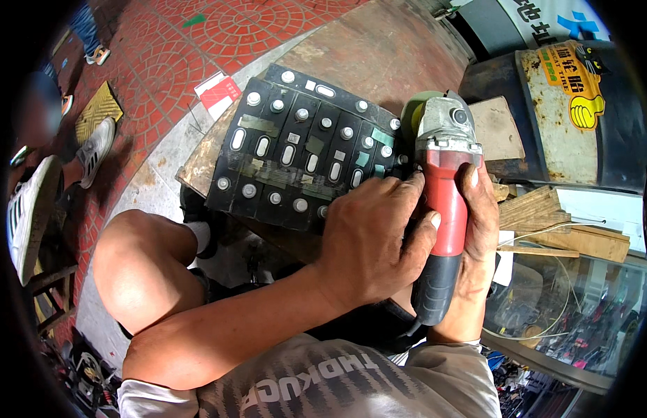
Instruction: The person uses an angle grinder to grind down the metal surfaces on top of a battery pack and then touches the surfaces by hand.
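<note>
Red paving tiles (250, 31) patterned with circles cover the floor — bordered by a curving grey concrete strip (146, 188). A yellow, ribbed slab (100, 110) lies at left. At right, bright light strikes pale brown wooden planks (534, 209) near a metal-edged glass case (546, 364) — beyond them, a rust-stained dark metal panel (546, 157).

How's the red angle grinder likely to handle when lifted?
The angle grinder probably feels head-heavy, given its bulky metal gear head. It should feel rigid, judging by its hard-looking red shell. The black cord leaving its rear end may drag.
</note>
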The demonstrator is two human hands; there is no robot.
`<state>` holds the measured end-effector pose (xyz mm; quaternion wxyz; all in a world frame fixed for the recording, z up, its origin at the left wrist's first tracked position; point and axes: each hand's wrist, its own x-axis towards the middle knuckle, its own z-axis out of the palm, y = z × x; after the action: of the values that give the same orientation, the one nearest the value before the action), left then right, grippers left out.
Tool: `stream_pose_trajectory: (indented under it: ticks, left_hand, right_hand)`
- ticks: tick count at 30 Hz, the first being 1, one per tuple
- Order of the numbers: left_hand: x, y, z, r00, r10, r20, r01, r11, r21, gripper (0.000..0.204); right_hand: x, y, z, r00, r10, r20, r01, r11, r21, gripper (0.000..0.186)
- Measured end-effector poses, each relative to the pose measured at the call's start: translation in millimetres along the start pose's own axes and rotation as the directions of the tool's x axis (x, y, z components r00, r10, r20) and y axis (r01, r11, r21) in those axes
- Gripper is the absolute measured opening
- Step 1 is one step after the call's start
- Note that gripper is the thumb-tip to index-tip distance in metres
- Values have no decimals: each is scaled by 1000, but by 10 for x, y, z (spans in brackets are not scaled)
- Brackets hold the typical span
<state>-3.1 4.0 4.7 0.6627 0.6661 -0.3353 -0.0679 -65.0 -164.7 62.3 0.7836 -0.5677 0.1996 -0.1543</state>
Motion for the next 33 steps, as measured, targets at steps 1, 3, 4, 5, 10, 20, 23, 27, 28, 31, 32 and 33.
stream_pose_trajectory:
  ticks: [1,3,4,5,10,20,23,27,28,31,32,33]
  left_hand:
    - [5,9,-6,1000,-8,8,8,1000,5,49]
    - [6,13,-8,1000,-15,16,15,1000,7,49]
    - [4,11,-6,1000,-15,15,15,1000,3,49]
    - [1,8,-3,1000,-15,15,15,1000,0,49]
    - [-4,0,-6,1000,-8,1,8,1000,-3,49]
    - [-24,-36,11,999,31,-25,-31,999,-20,45]
    - [-26,-25,0,999,34,-38,-35,999,-10,45]
    - [-16,-23,17,999,31,-32,-32,999,-14,45]
    - [-9,-18,23,1000,21,-21,-21,1000,-8,46]
    - [1,-10,26,1000,-3,-11,3,1000,4,47]
    - [4,-8,25,1000,-9,-11,9,1000,7,48]
    - [9,-1,24,1000,-17,-9,17,1000,5,48]
  right_hand:
    - [-3,-1,6,1000,-4,-10,4,1000,-2,92]
    - [-6,-8,8,1000,-6,-4,6,1000,-11,92]
    - [-9,-15,10,1000,-7,-1,7,1000,-17,92]
    - [-11,-20,18,1000,-7,-13,6,1000,-22,92]
    - [-24,-27,11,1000,23,-14,-24,1000,-17,94]
    - [14,12,42,1000,-2,-17,1,999,-32,95]
    - [12,13,62,1000,0,-3,0,1000,-25,95]
    - [9,9,36,1000,-12,9,11,1000,2,93]
    - [12,6,32,1000,-12,7,12,1000,2,92]
    - [18,-7,23,1000,-6,-8,5,1000,-10,88]
    - [19,-7,21,1000,-3,-13,3,1000,-15,87]
    - [20,-9,21,1000,-2,-17,2,1000,-16,87]
